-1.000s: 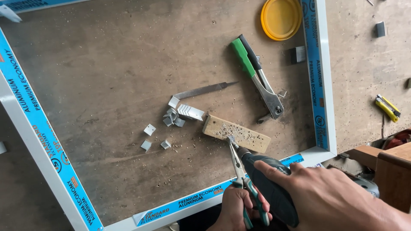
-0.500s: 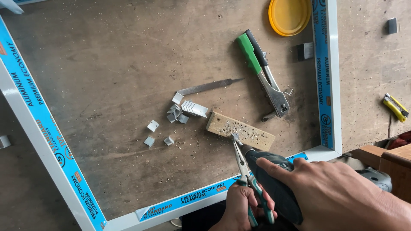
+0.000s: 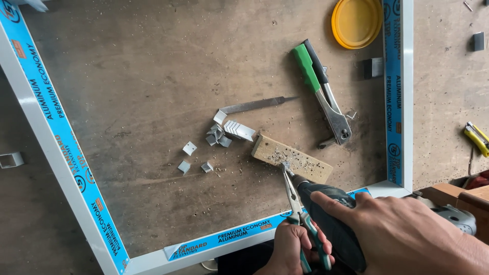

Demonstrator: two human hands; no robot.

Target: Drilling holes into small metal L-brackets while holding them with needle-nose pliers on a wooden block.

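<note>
So your left hand [image 3: 293, 247] is squeezed tight round the needle-nose pliers [image 3: 295, 203] at bottom centre, tips pinching a tiny metal piece [image 3: 284, 166] on the wooden block [image 3: 290, 157], while your right hand [image 3: 402, 234] wraps closed around the dark power drill [image 3: 331, 224].

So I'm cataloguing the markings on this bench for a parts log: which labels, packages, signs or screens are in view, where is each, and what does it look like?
Left label strip: long blue film with white and orange print, on the white frame's left bar.
Bottom label strip: same blue film, on the near bar by the left hand.
Right label strip: same blue film, upright on the right bar.
No packages, signs or screens.
</note>
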